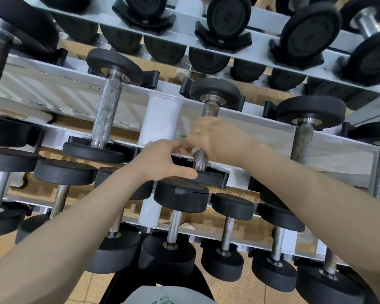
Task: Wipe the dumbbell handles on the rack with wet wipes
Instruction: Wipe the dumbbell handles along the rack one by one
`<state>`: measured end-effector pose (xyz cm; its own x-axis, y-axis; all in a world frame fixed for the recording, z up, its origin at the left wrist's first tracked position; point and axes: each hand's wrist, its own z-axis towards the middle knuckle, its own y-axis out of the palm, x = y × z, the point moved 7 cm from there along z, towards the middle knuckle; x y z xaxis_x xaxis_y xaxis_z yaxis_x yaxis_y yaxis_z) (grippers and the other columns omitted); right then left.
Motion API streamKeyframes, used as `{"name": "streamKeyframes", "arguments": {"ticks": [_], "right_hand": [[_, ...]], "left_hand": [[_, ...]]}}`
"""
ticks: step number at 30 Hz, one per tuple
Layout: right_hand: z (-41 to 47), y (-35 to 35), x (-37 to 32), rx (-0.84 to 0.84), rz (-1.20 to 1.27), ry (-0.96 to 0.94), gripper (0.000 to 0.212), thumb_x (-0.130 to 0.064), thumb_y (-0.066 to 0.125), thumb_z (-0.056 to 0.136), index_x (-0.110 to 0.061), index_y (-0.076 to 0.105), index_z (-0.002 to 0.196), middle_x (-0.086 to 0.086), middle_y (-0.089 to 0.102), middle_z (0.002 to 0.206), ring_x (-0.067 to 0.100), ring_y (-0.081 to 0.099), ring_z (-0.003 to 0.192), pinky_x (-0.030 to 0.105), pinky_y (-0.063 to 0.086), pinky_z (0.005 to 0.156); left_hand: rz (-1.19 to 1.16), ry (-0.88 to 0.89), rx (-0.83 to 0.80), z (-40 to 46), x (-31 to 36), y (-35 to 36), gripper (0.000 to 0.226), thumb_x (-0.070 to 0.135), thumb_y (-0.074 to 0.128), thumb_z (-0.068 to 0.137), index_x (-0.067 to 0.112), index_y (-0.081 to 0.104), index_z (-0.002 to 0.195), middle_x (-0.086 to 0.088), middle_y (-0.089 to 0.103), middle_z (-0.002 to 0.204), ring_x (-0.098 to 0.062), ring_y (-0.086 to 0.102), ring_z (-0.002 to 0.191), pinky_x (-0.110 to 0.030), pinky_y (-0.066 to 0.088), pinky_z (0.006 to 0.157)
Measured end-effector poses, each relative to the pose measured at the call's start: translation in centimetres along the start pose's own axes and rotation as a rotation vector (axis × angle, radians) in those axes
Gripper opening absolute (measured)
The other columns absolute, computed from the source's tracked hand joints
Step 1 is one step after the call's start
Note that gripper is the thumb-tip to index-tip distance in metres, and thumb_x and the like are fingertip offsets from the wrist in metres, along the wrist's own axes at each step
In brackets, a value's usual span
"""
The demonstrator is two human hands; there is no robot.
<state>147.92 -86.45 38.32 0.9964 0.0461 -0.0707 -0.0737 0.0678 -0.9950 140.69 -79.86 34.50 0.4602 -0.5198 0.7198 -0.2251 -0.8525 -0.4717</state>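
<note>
Shirt: a grey hem (167, 296) with green print sits at the bottom edge, closest to the camera, above a tan tiled floor (86, 288).
Forearms: both are bare and reach up and inward from the lower corners toward the middle shelf.
Right hand: the right hand (215, 139) is curled around the knurled handle (210, 109) of a dumbbell on the middle shelf, fingers closed about the mid-part of the bar; a gold ring (198, 129) shows on one finger.
Wet wipe: a small white piece, the wet wipe (194, 149), peeks out just under the right hand, pressed against the handle.
Left hand: the left hand (162, 160) is half open, thumb resting on the near black head (208, 177) of the same dumbbell, fingertips reaching toward the wipe; whether they grip it cannot be told.
Rack: a white tiered rack (261, 126) with a white upright post (162, 119) carries three rows of black-headed dumbbells in black cradles.
Neighbours: a longer knurled dumbbell (106, 110) lies to the left of the post, and a pitted-handled dumbbell (302, 139) lies to the right of the hands.
</note>
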Motion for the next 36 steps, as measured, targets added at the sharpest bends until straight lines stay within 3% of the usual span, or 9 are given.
{"name": "streamKeyframes", "arguments": {"ticks": [7,12,15,19,22,25,29,32,36], "right_hand": [[-1.1,-0.5,0.0,0.048,-0.152,-0.172,0.009,-0.004,0.056,0.081,-0.008,0.064,0.079,0.009,0.065,0.078,0.029,0.061,0.078,0.037,0.051,0.082],[0.3,-1.9,3.3,0.163,-0.266,-0.036,0.017,0.01,0.06,0.073,-0.005,0.065,0.078,0.009,0.065,0.08,0.028,0.064,0.081,0.04,0.035,0.105],[0.4,-1.3,2.9,0.132,-0.159,0.064,0.02,0.011,0.056,0.067,-0.004,0.063,0.077,0.011,0.064,0.079,0.03,0.063,0.084,0.044,0.041,0.1],[-0.4,0.1,0.6,-0.034,0.02,0.082,0.021,0.006,0.07,0.066,-0.009,0.062,0.078,0.008,0.062,0.074,0.029,0.058,0.078,0.039,0.053,0.066],[-0.9,0.1,-2.2,-0.196,0.265,0.102,0.016,0.002,0.061,0.079,-0.012,0.063,0.086,0.006,0.062,0.08,0.028,0.055,0.079,0.042,0.051,0.068],[-2.2,-0.5,-2.3,-0.434,0.565,0.392,0.027,-0.001,0.045,0.09,-0.017,0.065,0.098,-0.002,0.057,0.089,0.02,0.053,0.082,0.035,0.047,0.078],[-6.1,-2.7,2.1,0.302,1.153,1.127,0.033,0.005,0.043,0.088,-0.019,0.064,0.08,-0.001,0.065,0.082,0.01,0.058,0.079,0.024,0.046,0.073],[-10.1,0.5,4.7,0.689,1.37,1.639,0.028,0.005,0.04,0.09,-0.011,0.063,0.094,0.007,0.066,0.085,0.016,0.059,0.08,0.03,0.048,0.075],[-7.6,4.6,5.5,0.827,1.849,1.716,0.028,0.004,0.033,0.097,-0.004,0.055,0.112,0.01,0.064,0.093,0.019,0.062,0.076,0.026,0.055,0.057]], "left_hand": [[0.017,0.012,-0.003,0.2,0.1,-0.1,0.104,0.073,0.057,0.036,0.028,0.051,0.13,0.019,0.055,0.107,-0.006,0.052,0.111,-0.028,0.039,0.1],[0.021,0.004,-0.009,0.4,-0.1,0.0,0.111,0.073,0.057,0.035,0.025,0.047,0.135,0.016,0.054,0.11,-0.008,0.05,0.116,-0.031,0.036,0.105],[0.027,0.012,-0.012,0.3,0.1,-0.1,0.112,0.073,0.056,0.035,0.024,0.046,0.135,0.016,0.053,0.109,-0.008,0.05,0.115,-0.031,0.036,0.105],[0.032,0.027,-0.009,0.1,0.3,-0.1,0.104,0.074,0.055,0.037,0.027,0.051,0.13,0.018,0.056,0.107,-0.008,0.053,0.111,-0.031,0.039,0.102],[0.028,0.052,0.001,0.2,0.4,-0.1,0.095,0.075,0.056,0.039,0.029,0.056,0.122,0.015,0.062,0.108,-0.009,0.056,0.108,-0.035,0.041,0.1],[0.03,0.058,0.0,0.2,0.2,0.0,0.099,0.076,0.056,0.039,0.028,0.054,0.126,0.013,0.062,0.113,-0.009,0.055,0.11,-0.036,0.041,0.101],[0.061,0.048,-0.01,0.2,0.2,-0.1,0.108,0.077,0.056,0.038,0.026,0.048,0.133,0.02,0.054,0.106,-0.005,0.05,0.108,-0.028,0.038,0.101],[0.074,0.045,-0.027,0.4,0.2,-0.1,0.107,0.074,0.061,0.042,0.025,0.045,0.136,0.02,0.05,0.108,-0.005,0.048,0.11,-0.027,0.035,0.101],[0.088,0.035,-0.033,0.5,-0.1,0.0,0.106,0.074,0.06,0.042,0.025,0.045,0.136,0.02,0.05,0.108,-0.007,0.049,0.11,-0.028,0.036,0.101]]}}
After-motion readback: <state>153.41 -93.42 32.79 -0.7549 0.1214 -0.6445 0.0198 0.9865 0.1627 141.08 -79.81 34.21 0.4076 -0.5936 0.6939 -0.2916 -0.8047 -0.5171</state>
